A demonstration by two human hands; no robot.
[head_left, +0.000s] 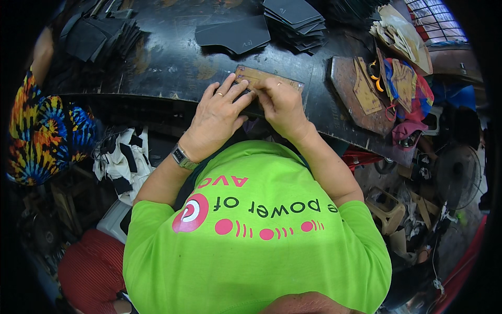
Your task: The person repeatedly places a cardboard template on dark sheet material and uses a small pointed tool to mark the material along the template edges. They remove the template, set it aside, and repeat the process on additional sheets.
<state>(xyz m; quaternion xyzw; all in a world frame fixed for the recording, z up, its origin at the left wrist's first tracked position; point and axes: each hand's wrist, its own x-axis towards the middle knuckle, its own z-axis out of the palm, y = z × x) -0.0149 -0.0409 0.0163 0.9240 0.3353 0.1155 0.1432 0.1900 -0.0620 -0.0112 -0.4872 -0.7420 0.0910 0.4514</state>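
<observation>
Centre frame, upper half: left hand (pixel 217 118) and right hand (pixel 282 104) both pinch-grip a flat brown template (pixel 261 78) over dark sheet on the tabletop (pixel 172 63). Looks stiff, thin, light; best held at edges.

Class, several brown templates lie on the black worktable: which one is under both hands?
The brown template at the table's near edge, pressed by the left hand and right hand; the others lie untouched at right.

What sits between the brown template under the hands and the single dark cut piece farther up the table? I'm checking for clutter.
In the head view, only bare dark tabletop lies between the brown template and the dark cut piece.
</observation>
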